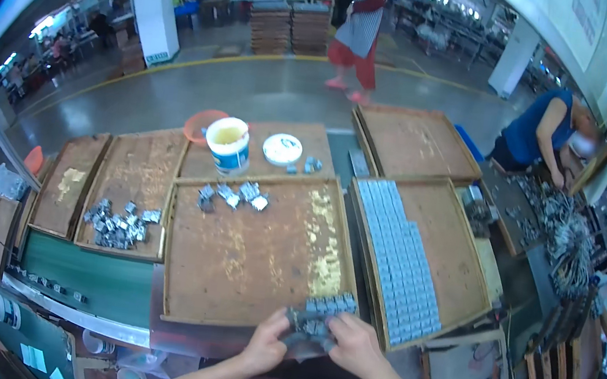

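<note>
Between my two hands, at the near right edge of the middle wooden tray [219, 309], is a short row of small grey metal parts [311, 324]. My left hand [270, 341] grips its left end, and my right hand [354, 343] closes on its right end. Just beyond my fingers, similar small metal parts [332, 302] stand lined up in the tray's near right corner. A few loose metal parts [230, 197] lie at that tray's far left. On the right, another tray [455, 263] carries neat columns of grey blocks [395, 259].
A white and blue bucket [228, 147], its white lid [283, 149] and an orange basin [203, 126] stand beyond the middle tray. Left of it, a tray [139, 168] holds piled metal parts [118, 225]. A green conveyor belt [85, 272] runs nearer. A co-worker [545, 133] bends at the right.
</note>
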The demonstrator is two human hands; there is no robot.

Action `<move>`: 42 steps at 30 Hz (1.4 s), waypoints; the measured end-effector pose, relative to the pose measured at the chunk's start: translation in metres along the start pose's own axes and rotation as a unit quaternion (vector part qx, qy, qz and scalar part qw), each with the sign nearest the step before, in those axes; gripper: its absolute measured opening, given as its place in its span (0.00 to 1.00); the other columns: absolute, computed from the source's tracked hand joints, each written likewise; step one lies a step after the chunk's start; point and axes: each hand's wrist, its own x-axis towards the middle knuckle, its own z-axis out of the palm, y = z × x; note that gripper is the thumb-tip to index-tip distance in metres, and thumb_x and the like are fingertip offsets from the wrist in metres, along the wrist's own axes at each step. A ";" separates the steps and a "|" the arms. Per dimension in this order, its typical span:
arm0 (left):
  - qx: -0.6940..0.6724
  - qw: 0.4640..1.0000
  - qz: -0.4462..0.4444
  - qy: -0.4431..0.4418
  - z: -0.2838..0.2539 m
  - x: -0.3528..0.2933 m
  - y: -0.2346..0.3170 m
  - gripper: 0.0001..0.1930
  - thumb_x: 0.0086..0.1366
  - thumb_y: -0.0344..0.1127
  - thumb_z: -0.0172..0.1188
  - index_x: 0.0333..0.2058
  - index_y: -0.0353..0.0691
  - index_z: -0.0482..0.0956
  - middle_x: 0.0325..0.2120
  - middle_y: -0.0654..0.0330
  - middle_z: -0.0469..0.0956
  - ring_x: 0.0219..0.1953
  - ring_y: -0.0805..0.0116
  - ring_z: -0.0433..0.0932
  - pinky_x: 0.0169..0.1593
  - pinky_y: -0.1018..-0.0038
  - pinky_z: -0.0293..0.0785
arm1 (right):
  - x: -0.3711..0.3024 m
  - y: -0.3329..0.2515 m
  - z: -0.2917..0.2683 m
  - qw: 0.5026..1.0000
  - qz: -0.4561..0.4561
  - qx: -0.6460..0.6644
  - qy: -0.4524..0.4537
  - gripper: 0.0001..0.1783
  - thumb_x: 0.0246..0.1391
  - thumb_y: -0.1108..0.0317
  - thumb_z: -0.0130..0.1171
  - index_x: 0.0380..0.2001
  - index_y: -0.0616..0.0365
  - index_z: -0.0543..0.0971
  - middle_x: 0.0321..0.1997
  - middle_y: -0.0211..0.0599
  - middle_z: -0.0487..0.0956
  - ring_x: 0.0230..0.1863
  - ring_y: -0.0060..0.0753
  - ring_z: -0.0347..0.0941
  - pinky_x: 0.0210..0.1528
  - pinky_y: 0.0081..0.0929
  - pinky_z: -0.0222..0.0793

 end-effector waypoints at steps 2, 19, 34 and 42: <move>0.029 0.999 0.031 0.000 0.000 0.004 -0.013 0.17 0.64 0.21 0.58 0.52 0.35 0.77 0.49 0.58 0.71 0.54 0.66 0.72 0.57 0.72 0.69 | 0.002 0.002 0.001 0.999 -0.027 -0.031 0.005 0.12 0.44 0.71 0.65 0.34 0.58 0.78 0.31 0.40 0.74 0.35 0.47 0.77 0.35 0.41 0.75; 0.253 0.957 0.127 0.069 0.014 0.002 -0.025 0.28 0.47 0.25 0.63 0.50 0.31 0.68 0.48 0.40 0.64 0.53 0.35 0.65 0.58 0.56 0.67 | 0.007 0.008 0.036 0.998 -0.010 -0.034 0.054 0.13 0.40 0.72 0.66 0.32 0.63 0.78 0.29 0.45 0.76 0.32 0.50 0.77 0.33 0.42 0.75; 0.187 0.964 0.186 -0.020 0.016 0.002 -0.045 0.24 0.50 0.36 0.69 0.42 0.31 0.71 0.50 0.36 0.68 0.53 0.32 0.69 0.56 0.52 0.70 | -0.032 0.051 0.058 0.875 0.196 0.404 -0.181 0.23 0.53 0.54 0.70 0.39 0.66 0.81 0.34 0.30 0.82 0.34 0.19 0.74 0.39 0.25 0.72; 0.171 0.964 0.182 -0.089 0.025 0.013 -0.038 0.24 0.49 0.36 0.69 0.42 0.31 0.71 0.50 0.35 0.68 0.55 0.33 0.68 0.58 0.53 0.69 | -0.056 0.073 0.069 0.948 0.157 0.263 -0.085 0.20 0.51 0.56 0.69 0.30 0.67 0.82 0.23 0.33 0.79 0.27 0.27 0.72 0.32 0.31 0.69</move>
